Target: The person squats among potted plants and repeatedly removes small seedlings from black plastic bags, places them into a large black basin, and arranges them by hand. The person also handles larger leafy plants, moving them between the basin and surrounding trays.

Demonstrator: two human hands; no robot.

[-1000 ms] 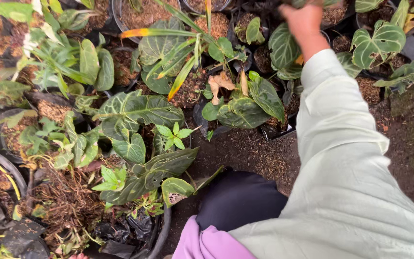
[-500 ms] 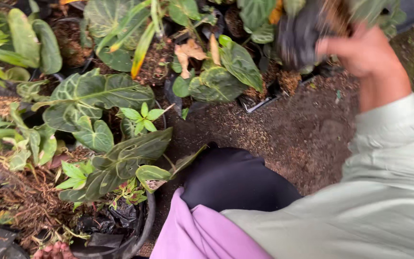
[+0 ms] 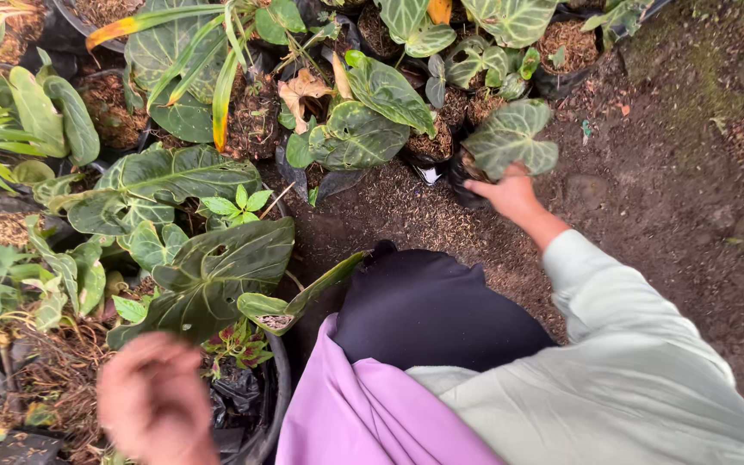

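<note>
My right hand (image 3: 506, 193) reaches forward in a pale green sleeve and grips the rim of a small black nursery bag (image 3: 462, 182). The bag holds a plant with a broad, white-veined heart-shaped leaf (image 3: 511, 138). It rests on the soil at the edge of a row of similar potted plants (image 3: 363, 120). My left hand (image 3: 157, 403) is blurred at the lower left, over a big round black pot (image 3: 275, 405) with large dark leaves. I see nothing in it.
Dense potted foliage fills the left and top: large veined leaves (image 3: 217, 267), a yellowing strap-leaf plant (image 3: 217, 95), a dry brown leaf (image 3: 301, 88). Bare dark soil (image 3: 682, 224) lies to the right. My dark-trousered knee (image 3: 424, 306) and purple cloth (image 3: 363, 405) are below.
My right hand has brought the bagged plant down from mid-air to the soil beside the other pots. My left hand has come into view at the lower left.
</note>
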